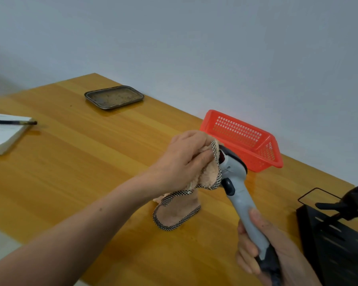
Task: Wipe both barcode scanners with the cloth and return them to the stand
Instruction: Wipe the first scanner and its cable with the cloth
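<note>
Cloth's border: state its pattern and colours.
Small black-and-white check on the border; the cloth itself is peach. The head view shows it best.

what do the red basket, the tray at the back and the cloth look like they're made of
Red basket: moulded plastic, slightly glossy, with a grid of holes in its walls.
Tray: probably thin metal, dull and brown-stained, with a raised rim.
Cloth: soft fuzzy peach fabric, likely terry or fleece, with woven checkered edging.

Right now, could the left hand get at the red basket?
Probably yes: the red basket sits just beyond the left hand, with its top open. But that hand grips the cloth against the scanner, which stands partly between them.
</note>
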